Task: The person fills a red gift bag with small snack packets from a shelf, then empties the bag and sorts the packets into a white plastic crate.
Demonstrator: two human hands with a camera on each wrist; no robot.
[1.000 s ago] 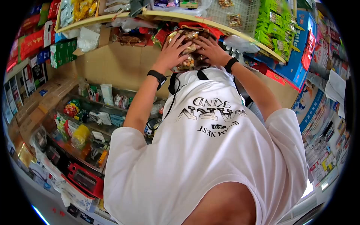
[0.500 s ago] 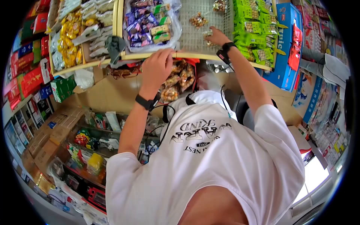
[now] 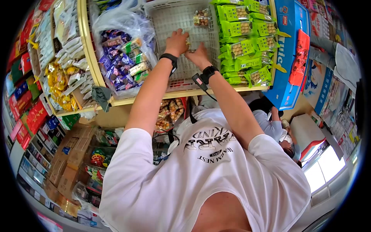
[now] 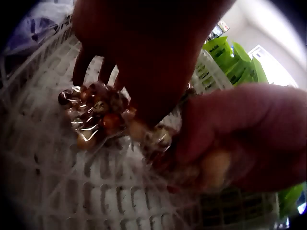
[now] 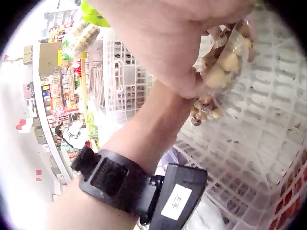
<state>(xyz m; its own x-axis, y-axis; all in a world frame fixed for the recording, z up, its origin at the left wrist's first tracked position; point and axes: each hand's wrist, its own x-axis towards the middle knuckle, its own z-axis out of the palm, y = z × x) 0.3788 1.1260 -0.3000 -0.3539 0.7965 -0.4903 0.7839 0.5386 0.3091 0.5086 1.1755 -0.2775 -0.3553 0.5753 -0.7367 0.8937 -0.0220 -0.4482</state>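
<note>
Both hands work over the white plastic basket [image 3: 166, 21]. My left hand [image 3: 177, 43] holds a small clear packet of what look like mixed nuts [image 4: 96, 112], its fingers reaching down behind the packet in the left wrist view. Close beside it, my right hand [image 3: 199, 57] pinches another such packet [image 5: 225, 62] between thumb and fingers. The left hand itself is hidden behind the right in the right wrist view. A further nut packet [image 3: 201, 17] lies in the basket beyond the hands.
Green snack packs [image 3: 247, 46] fill the space right of the basket; a plastic-lined container of purple-wrapped sweets [image 3: 116, 58] stands left. Below the shelf's front edge [image 3: 216, 91] is an open bag of nut packets [image 3: 170, 112]. A blue box [image 3: 288, 54] borders the right side.
Both hands were down at the bag of nut packets, then rose; the right reached into the basket first. The left has since moved from the shelf edge into the basket, beside the right.
</note>
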